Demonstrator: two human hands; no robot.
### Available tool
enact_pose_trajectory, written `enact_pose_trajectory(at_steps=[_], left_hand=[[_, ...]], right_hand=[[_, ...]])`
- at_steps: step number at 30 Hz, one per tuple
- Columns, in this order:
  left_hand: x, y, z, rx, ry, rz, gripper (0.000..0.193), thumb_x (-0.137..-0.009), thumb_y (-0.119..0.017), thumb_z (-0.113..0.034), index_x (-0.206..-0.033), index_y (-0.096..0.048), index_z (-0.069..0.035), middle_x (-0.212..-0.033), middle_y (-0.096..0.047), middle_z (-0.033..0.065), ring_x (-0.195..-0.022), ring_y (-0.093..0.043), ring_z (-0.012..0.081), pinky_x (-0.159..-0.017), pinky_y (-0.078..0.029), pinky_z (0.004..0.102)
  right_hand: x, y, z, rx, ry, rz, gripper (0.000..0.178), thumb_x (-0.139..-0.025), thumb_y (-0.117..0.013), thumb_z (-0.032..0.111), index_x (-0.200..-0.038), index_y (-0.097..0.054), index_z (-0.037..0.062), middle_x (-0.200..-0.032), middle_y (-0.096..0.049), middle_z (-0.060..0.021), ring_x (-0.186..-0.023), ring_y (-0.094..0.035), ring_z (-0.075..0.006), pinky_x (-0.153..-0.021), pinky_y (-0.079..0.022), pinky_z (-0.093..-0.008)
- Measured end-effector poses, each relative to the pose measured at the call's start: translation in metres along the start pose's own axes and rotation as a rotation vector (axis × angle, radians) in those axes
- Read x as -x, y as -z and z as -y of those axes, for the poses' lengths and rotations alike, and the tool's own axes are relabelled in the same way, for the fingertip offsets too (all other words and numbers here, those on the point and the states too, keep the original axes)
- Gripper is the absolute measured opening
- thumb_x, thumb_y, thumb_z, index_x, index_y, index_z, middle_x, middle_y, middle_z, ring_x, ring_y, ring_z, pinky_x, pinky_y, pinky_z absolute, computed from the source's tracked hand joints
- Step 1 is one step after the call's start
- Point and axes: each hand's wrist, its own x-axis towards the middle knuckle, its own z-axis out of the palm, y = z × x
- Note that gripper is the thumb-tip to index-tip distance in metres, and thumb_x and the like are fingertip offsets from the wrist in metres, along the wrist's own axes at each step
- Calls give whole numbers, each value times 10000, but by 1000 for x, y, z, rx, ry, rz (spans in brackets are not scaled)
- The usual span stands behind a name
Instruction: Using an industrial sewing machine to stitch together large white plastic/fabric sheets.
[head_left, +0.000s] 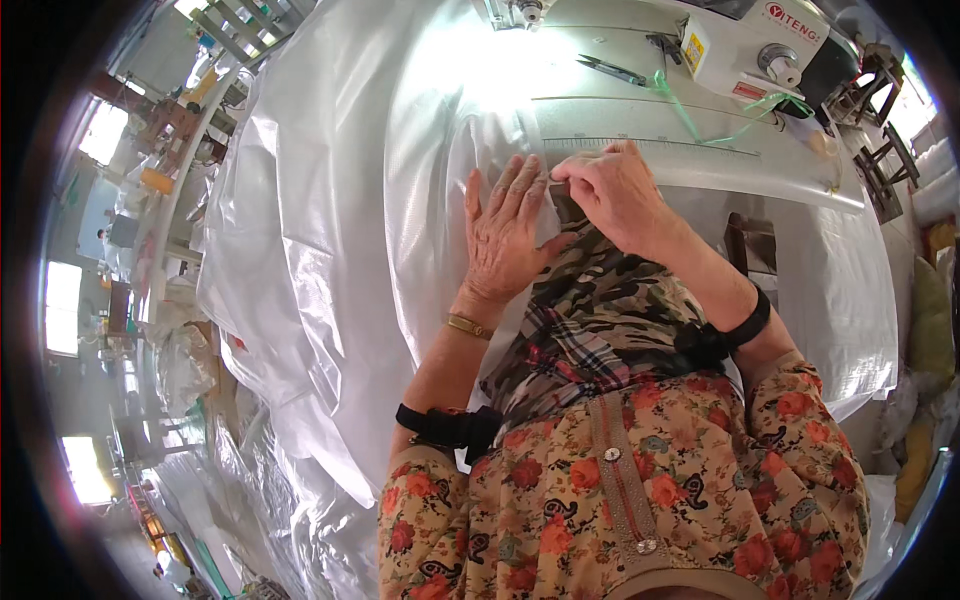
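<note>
A large white woven plastic sheet (330,220) spreads over the table on the left and hangs down toward my lap. My left hand (505,235) lies flat on the sheet's right edge, palm down, with the fingers stretched out and the thumb apart. Just right of it, my right hand (615,195) is closed, thumb and fingertips pinched at the sheet's edge. The fold between those fingertips is mostly hidden. Ahead of both hands, the foot area of a sewing machine (520,12) sits under a bright light that washes out part of the sheet.
Black thread snips (612,70) lie on the table near a green ribbon (685,115). A ruler scale (650,145) runs along the table. The white machine housing (755,50) stands at the far right. More plastic sheeting (840,280) hangs at the right.
</note>
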Motion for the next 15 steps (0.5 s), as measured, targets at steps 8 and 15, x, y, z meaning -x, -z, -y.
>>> enact_pose_trajectory(at_steps=[8, 15], left_hand=[[-6, 10, 7, 78, -50, 73, 812, -645, -832, -250, -1350, -469, -80, -1449, -441, 52, -1368, -369, 226, -1161, -166, 476], [-8, 18, 6, 19, -43, 181, 845, -633, -826, -250, -1375, -456, -92, -1499, -380, 36, -1388, -336, 217, -1145, -207, 480]], right_hand=[[33, -81, -9, -740, -290, -126, 220, -899, -534, 170, -1018, -607, 1, -848, -640, -175, -769, -633, -232, -758, -491, -357], [30, -79, -21, -1410, -369, 138, 199, -952, -485, 178, -977, -554, -7, -797, -487, -14, -714, -443, -99, -713, -432, -252]])
